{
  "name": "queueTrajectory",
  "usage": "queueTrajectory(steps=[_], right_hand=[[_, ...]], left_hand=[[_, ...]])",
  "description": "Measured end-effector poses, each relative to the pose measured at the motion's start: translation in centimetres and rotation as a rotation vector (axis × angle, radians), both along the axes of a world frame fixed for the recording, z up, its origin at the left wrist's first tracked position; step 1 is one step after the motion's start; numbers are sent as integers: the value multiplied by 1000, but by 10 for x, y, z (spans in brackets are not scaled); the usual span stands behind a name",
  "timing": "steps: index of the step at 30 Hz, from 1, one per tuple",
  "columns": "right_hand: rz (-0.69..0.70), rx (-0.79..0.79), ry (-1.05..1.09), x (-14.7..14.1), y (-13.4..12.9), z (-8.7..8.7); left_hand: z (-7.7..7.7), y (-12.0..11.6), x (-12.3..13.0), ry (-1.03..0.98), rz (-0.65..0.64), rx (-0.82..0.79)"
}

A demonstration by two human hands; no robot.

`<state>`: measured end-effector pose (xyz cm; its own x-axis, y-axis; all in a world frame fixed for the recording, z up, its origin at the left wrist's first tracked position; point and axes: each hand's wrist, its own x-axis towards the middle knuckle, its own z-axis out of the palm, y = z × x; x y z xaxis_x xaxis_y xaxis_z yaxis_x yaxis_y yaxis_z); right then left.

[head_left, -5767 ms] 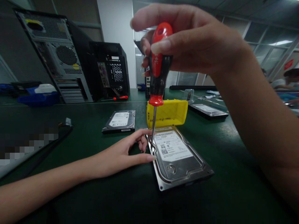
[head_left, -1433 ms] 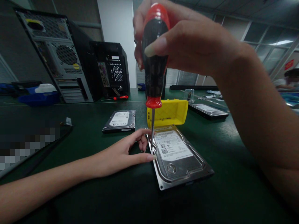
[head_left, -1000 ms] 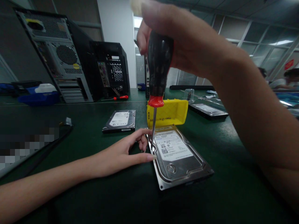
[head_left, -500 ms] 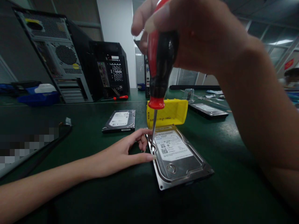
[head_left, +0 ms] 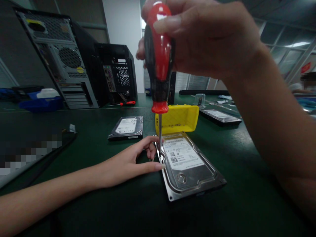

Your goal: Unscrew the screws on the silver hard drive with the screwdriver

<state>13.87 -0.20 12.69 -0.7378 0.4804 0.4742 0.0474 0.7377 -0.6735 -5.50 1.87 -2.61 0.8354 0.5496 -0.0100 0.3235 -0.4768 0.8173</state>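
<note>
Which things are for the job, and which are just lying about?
Used now:
red-and-black screwdriver, in the right hand
silver metal hard drive with a white label, touched by the left hand

Probably just lying about:
yellow plastic bin
red-handled metal screwdriver
blue plastic tray
another silver hard drive, left
tall grey metal computer case

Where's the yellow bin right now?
In the head view, the yellow bin sits just right of centre, directly beyond the hard drive under the screwdriver.

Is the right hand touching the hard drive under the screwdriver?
Apart. The head view shows the right hand gripping the screwdriver by its handle, well above the hard drive.
</note>
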Motion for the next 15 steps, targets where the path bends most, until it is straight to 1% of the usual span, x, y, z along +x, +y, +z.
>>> queueTrajectory(steps=[3, 6, 10, 13, 15], right_hand=[[14, -32, 12, -5, -3, -3], [49, -30, 26, -9, -1, -6], [109, -27, 49, -10, 9, -7], [156, 5, 42, -7, 16, -7], [158, 16, 32, -4, 18, -7]], left_hand=[[0, -1, -1, -5, 0, 2], [0, -1, -1, -5, 3, 6], [0, -1, 1, -3, 2, 7], [-1, 0, 1, -9, 1, 11], [-2, 1, 1, -14, -3, 8]])
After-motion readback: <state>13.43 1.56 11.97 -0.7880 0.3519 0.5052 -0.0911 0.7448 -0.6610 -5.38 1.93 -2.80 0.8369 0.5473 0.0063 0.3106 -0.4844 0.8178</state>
